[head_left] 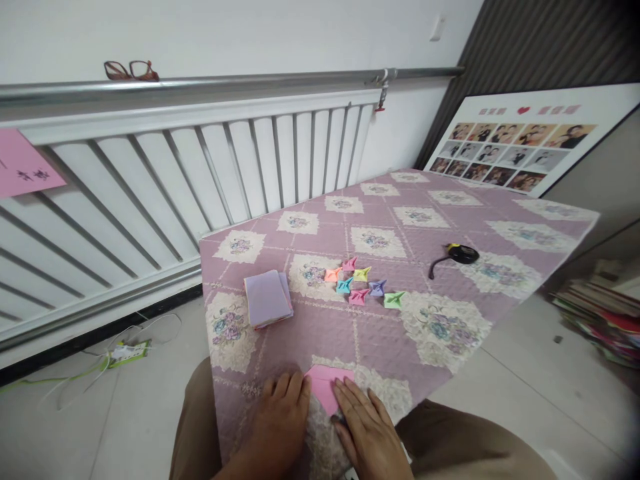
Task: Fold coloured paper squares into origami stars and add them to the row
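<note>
A sheet of pink origami paper (324,388), partly folded with slanted edges, lies flat at the near side of the table. My left hand (284,413) rests at the paper's left edge, fingers curled and closed on that corner. Across the paper's right part my right hand (367,423) lies flat, its fingers stretched out and pressing down; they hide some of the sheet. Beyond my hands stand several small folded paper pieces (358,297) in pink, orange, yellow, blue, purple and green. To their left is a stack of square coloured paper (269,298) with a purple sheet on top.
A black and yellow tape measure (463,253) with a strap lies at the right on the flowered tablecloth (320,327). Behind the table are a white radiator (280,157) and a pipe holding glasses (131,71). A photo board (515,143) leans at the back right.
</note>
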A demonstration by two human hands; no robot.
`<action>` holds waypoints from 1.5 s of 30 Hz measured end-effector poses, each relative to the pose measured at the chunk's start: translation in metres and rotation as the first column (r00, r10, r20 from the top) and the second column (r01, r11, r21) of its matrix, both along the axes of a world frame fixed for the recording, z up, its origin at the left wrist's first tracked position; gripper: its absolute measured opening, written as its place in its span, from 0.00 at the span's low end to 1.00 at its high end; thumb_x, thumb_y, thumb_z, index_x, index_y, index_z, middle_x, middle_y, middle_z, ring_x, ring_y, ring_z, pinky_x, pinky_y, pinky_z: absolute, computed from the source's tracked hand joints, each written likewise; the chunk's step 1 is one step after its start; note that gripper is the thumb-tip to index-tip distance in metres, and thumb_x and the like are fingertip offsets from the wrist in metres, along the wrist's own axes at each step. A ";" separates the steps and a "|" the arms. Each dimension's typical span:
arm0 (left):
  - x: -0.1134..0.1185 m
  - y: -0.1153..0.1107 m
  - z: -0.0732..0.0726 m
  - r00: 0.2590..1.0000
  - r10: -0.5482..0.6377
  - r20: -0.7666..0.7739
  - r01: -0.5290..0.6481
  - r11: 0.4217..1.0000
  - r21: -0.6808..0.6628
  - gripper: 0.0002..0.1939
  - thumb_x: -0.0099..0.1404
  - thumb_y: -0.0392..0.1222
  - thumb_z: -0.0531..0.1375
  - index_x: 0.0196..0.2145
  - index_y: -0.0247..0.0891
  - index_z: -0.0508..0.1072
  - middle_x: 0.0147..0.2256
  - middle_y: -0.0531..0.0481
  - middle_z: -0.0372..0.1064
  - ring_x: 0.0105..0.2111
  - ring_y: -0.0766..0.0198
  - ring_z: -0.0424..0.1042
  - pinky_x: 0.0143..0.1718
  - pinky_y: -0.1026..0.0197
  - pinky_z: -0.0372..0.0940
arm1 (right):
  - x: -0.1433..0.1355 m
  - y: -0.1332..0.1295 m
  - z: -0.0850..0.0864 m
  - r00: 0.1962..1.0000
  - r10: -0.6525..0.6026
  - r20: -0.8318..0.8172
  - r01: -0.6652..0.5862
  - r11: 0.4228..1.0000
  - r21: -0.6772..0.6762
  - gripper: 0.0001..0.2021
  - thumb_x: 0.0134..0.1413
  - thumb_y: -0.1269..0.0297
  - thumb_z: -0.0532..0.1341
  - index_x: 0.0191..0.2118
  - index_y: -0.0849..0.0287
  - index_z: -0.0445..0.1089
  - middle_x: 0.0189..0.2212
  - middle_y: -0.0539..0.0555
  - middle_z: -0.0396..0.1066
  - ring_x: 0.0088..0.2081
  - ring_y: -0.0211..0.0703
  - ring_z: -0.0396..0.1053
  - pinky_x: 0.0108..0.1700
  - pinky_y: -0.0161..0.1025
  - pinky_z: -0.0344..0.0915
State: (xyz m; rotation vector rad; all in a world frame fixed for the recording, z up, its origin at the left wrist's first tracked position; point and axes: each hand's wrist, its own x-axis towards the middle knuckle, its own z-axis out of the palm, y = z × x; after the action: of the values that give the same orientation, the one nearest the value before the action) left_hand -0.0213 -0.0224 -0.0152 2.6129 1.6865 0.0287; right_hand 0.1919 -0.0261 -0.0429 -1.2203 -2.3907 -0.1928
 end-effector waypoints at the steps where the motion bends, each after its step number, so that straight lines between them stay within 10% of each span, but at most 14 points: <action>1: 0.000 0.000 -0.001 1.000 0.014 0.002 -0.014 1.000 -0.006 0.23 0.68 0.34 0.52 0.60 0.38 0.66 0.55 0.39 0.67 0.51 0.49 0.66 0.49 0.47 0.62 | 0.002 -0.001 -0.001 1.000 -0.005 -0.001 0.005 1.000 -0.002 0.27 0.62 0.64 0.55 0.66 0.56 0.54 0.55 0.54 0.72 0.54 0.46 0.71 0.53 0.45 0.64; 17: 0.003 0.023 0.023 0.995 0.053 0.090 -0.039 0.988 -0.149 0.15 0.64 0.49 0.61 0.45 0.38 0.73 0.44 0.44 0.70 0.43 0.50 0.68 0.45 0.48 0.61 | 0.007 0.008 0.017 0.990 -0.126 -0.067 0.114 0.979 -0.168 0.28 0.47 0.67 0.64 0.57 0.51 0.64 0.52 0.55 0.73 0.51 0.54 0.71 0.49 0.48 0.66; 29: -0.003 0.035 0.005 0.995 -0.057 0.083 0.061 0.998 -0.036 0.14 0.65 0.52 0.61 0.38 0.38 0.72 0.38 0.47 0.69 0.40 0.54 0.66 0.41 0.52 0.60 | -0.003 0.011 0.028 0.961 -0.207 -0.181 0.155 0.952 -0.266 0.26 0.44 0.68 0.67 0.52 0.48 0.69 0.48 0.54 0.75 0.48 0.55 0.71 0.48 0.49 0.65; 45: -0.007 0.045 0.006 0.990 -0.096 0.101 0.102 0.993 -0.056 0.06 0.69 0.37 0.57 0.36 0.38 0.73 0.36 0.48 0.71 0.38 0.57 0.67 0.40 0.54 0.59 | -0.007 0.024 0.014 0.945 -0.258 -0.200 0.233 0.963 -0.138 0.13 0.53 0.75 0.58 0.42 0.53 0.73 0.35 0.53 0.75 0.38 0.48 0.70 0.41 0.43 0.62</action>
State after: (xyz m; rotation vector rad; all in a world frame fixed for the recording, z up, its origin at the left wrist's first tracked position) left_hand -0.0280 0.0228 -0.0091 2.6004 1.5015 0.1003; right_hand 0.1848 -0.0026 -0.0284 -1.5100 -2.0828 0.0004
